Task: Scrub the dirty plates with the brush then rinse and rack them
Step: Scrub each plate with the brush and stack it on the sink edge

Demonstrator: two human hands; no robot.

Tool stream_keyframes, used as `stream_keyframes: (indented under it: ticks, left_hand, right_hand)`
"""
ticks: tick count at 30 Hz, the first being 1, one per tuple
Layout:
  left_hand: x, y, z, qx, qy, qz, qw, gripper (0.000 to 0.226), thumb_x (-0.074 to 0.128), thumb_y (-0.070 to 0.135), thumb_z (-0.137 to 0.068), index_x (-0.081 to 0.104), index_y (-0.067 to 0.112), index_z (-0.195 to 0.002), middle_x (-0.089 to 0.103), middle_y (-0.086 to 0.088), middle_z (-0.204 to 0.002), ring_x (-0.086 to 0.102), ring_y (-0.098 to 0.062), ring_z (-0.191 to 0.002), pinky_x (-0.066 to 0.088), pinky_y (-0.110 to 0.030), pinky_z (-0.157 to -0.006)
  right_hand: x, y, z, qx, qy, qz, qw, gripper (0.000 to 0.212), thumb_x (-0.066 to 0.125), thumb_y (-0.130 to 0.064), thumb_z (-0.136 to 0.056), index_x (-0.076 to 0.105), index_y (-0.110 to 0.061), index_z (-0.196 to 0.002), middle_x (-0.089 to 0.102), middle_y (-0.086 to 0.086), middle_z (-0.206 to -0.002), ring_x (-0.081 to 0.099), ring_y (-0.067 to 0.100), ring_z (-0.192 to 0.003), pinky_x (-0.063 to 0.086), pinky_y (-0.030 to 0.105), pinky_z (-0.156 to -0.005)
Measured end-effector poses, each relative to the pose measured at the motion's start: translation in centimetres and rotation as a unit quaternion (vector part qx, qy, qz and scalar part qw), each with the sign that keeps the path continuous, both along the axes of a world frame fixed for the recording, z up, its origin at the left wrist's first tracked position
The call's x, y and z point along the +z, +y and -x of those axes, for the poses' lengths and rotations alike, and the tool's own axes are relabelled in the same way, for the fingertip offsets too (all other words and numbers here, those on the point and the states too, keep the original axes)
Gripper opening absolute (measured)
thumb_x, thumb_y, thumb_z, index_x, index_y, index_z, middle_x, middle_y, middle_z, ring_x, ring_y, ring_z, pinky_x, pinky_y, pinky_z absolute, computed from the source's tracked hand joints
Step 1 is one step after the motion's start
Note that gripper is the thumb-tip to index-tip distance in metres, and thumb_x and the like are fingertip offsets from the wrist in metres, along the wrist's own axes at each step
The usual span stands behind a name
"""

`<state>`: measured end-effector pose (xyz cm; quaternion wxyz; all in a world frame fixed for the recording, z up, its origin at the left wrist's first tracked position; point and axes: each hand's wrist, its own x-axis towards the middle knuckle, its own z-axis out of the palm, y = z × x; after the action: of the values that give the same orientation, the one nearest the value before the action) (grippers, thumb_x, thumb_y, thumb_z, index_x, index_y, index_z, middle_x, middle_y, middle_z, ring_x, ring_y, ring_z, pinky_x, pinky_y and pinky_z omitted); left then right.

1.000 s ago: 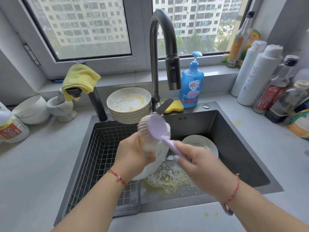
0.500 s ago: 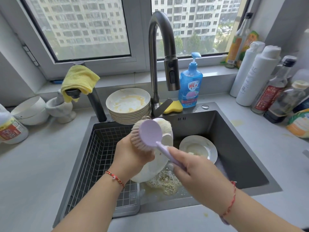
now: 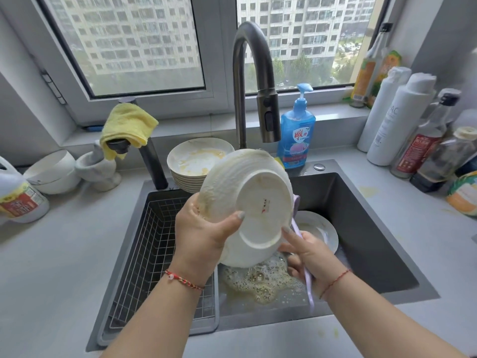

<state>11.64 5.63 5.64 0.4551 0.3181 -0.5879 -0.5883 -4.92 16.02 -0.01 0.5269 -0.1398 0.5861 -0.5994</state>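
Note:
My left hand (image 3: 204, 233) grips a white plate (image 3: 253, 202) by its left rim, tilted up over the sink with its soapy underside facing me. My right hand (image 3: 308, 257) holds the lilac brush (image 3: 307, 277) by its handle; the brush head is hidden behind the plate's right edge. A second white plate (image 3: 320, 228) lies in the dark sink basin (image 3: 361, 228). A stack of dirty plates (image 3: 198, 161) with yellow smears stands on the counter behind the sink. The wire rack (image 3: 157, 254) fills the sink's left half.
The tall faucet (image 3: 247, 81) arches over the sink, a blue soap bottle (image 3: 296, 135) beside it. Yellowish foam (image 3: 260, 280) lies on the basin floor. Bottles (image 3: 402, 120) crowd the right counter. White bowls (image 3: 51, 171), a mortar (image 3: 99, 167) and a yellow cloth (image 3: 127, 125) are at left.
The plate has been turned over so its underside faces me. The brush went from in front of the plate to behind its right edge, and my right hand dropped lower.

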Motion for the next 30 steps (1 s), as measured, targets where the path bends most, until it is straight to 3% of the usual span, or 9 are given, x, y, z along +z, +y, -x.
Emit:
stream_keyframes:
  ticks: [4,7,10,14,17,23,30]
  left_hand:
    - [-0.1,-0.3,-0.2,-0.022,0.029,-0.026,0.999,0.062,0.088,0.02,-0.052,0.065,0.009,-0.109,0.073,-0.014,-0.105,0.07,-0.035,-0.099,0.056,-0.05,-0.087]
    - [-0.5,-0.8,-0.6,-0.031,0.011,-0.07,0.997,0.069,0.09,0.022,-0.046,0.063,0.012,-0.109,0.073,-0.012,-0.104,0.071,-0.032,-0.099,0.057,-0.05,-0.084]
    - [-0.9,-1.3,-0.9,-0.04,-0.029,-0.104,0.993,0.071,0.092,0.022,-0.043,0.062,0.011,-0.106,0.073,-0.01,-0.099,0.071,-0.032,-0.094,0.059,-0.053,-0.079]
    - [-1.5,-1.7,-1.2,-0.057,-0.119,-0.108,0.985,0.068,0.094,0.022,-0.042,0.062,0.015,-0.102,0.072,-0.008,-0.097,0.072,-0.029,-0.091,0.06,-0.05,-0.074]
    - [-1.6,-2.0,-1.2,-0.093,-0.151,-0.113,0.978,0.077,0.094,0.027,-0.036,0.062,0.014,-0.106,0.072,-0.011,-0.101,0.072,-0.03,-0.094,0.06,-0.053,-0.078]
    - [-0.6,-3.0,-1.0,-0.114,-0.243,-0.051,0.962,0.074,0.092,0.029,-0.037,0.064,0.019,-0.105,0.074,-0.004,-0.099,0.072,-0.023,-0.092,0.059,-0.05,-0.081]
    - [0.4,-2.7,-0.5,-0.11,-0.298,0.017,0.948,0.052,0.092,0.012,-0.056,0.065,0.023,-0.1,0.073,0.003,-0.093,0.071,-0.014,-0.087,0.061,-0.039,-0.078]
  right_hand:
    - [0.4,-0.4,0.6,-0.005,0.045,0.044,0.998,0.074,0.084,-0.039,-0.063,0.047,-0.001,-0.114,0.059,0.019,-0.091,0.033,0.01,-0.036,0.037,0.021,-0.034]
    - [0.8,-0.4,1.6,-0.003,0.12,0.024,0.992,0.08,0.09,-0.037,-0.055,0.047,-0.003,-0.113,0.059,0.018,-0.084,0.038,0.013,-0.038,0.037,0.024,-0.035]
    - [1.4,-0.4,2.7,0.005,0.182,0.007,0.983,0.068,0.089,-0.029,-0.058,0.05,-0.007,-0.109,0.062,0.014,-0.078,0.044,0.014,-0.039,0.039,0.026,-0.036]
    - [2.5,-0.5,3.8,0.054,0.273,-0.025,0.96,0.057,0.085,-0.021,-0.067,0.05,-0.014,-0.111,0.062,0.016,-0.095,0.053,0.002,-0.041,0.044,0.023,-0.04]
    - [2.8,-0.9,4.3,0.084,0.306,-0.044,0.947,0.054,0.083,-0.022,-0.069,0.049,-0.015,-0.112,0.061,0.015,-0.095,0.053,0.005,-0.044,0.048,0.024,-0.043]
    - [2.8,-1.1,4.6,0.097,0.348,-0.045,0.931,0.056,0.085,-0.023,-0.067,0.05,-0.019,-0.11,0.062,0.013,-0.093,0.052,0.014,-0.049,0.049,0.028,-0.045]
    - [2.7,-1.1,4.6,0.106,0.401,-0.067,0.908,0.056,0.085,-0.026,-0.066,0.049,-0.024,-0.109,0.061,0.003,-0.095,0.06,0.021,-0.06,0.056,0.032,-0.05]
